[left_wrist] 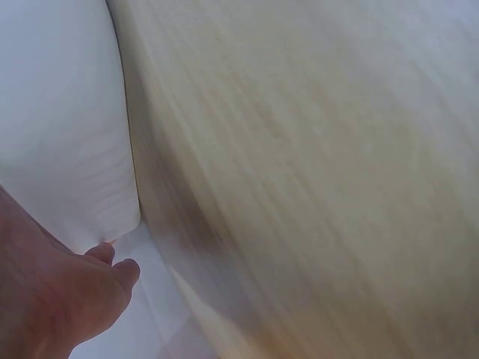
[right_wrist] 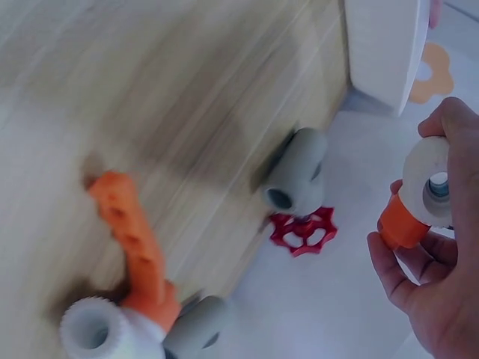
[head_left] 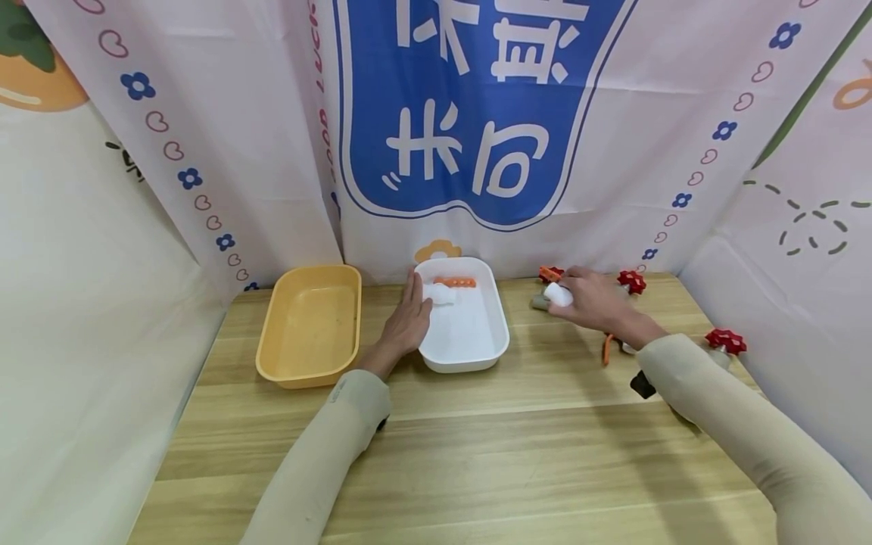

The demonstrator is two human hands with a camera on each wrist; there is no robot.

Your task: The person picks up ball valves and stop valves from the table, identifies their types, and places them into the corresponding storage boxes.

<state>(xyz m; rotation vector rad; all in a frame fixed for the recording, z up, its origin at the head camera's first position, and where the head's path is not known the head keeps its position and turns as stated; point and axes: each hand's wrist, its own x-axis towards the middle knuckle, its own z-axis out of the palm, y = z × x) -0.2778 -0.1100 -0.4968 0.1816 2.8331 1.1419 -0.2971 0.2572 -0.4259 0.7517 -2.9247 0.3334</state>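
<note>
My left hand (head_left: 407, 318) holds the left wall of a white plastic tray (head_left: 470, 356). Its fingers lie along the outside and its thumb comes over the rim. In the left wrist view the same hand (left_wrist: 82, 299) is partly cut off beside the tray wall (left_wrist: 67, 134). Inside the tray lies a white valve (head_left: 439, 294) with an orange handle (head_left: 458, 282). At the right, my right hand (head_left: 589, 299) grips another white valve (head_left: 559, 294) with an orange handle (right_wrist: 404, 223), held above the table in the right wrist view.
Grey valves with red handwheels (right_wrist: 303, 232) stand around the right hand; one red handwheel (head_left: 726, 341) is farther right. A white valve (right_wrist: 97, 329) with an orange lever (right_wrist: 135, 239) lies on the table. A yellow tray (head_left: 309, 325) sits left, and a printed curtain (head_left: 272, 151) hangs behind.
</note>
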